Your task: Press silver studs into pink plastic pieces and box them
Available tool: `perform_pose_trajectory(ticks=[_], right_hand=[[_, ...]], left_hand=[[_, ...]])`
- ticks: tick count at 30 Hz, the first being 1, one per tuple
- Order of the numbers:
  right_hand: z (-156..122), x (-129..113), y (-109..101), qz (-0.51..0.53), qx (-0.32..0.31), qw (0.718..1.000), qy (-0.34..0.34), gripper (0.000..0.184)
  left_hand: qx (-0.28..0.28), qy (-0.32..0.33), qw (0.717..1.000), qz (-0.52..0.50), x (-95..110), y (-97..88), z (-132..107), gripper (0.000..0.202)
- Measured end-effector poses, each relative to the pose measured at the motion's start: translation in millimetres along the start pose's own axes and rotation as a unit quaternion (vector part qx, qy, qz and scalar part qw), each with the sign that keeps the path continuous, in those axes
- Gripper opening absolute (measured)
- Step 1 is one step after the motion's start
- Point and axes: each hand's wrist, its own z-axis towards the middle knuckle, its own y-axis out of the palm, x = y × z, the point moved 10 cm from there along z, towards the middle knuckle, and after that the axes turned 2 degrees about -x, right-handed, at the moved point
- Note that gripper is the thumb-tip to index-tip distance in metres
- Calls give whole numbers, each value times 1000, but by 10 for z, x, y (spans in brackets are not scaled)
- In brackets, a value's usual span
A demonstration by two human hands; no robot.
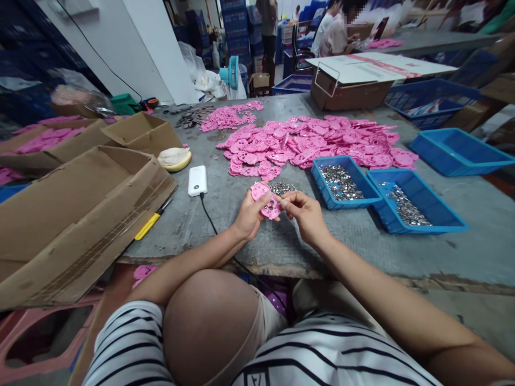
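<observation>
My left hand [248, 213] is closed round a pink plastic piece [265, 199], held just above the grey table [225, 225] near its front edge. My right hand [306, 213] pinches at the right side of the same piece; whatever small item sits between those fingers is too small to make out. A little heap of small metal parts [282, 187] lies on the table just behind the hands. Farther back spreads a big pile of the same pink pieces [317, 145].
Two blue trays of metal parts [343, 182] [408, 203] stand right of the hands, an empty blue tray [458, 153] beyond. A white power bank [197, 180] with black cable, a yellow knife [149, 222] and open cardboard boxes [76, 214] lie left. People sit far back.
</observation>
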Motion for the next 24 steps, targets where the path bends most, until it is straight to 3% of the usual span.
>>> perform_pose_trajectory(ticks=[6, 24], right_hand=[[-20, -51, -13, -61, 3, 998, -29, 27], [30, -9, -5, -54, 20, 998, -4, 25]], left_hand=[[6, -19, 998, -56, 25, 65, -25, 41], [-39, -6, 998, -49, 1, 111, -27, 43]])
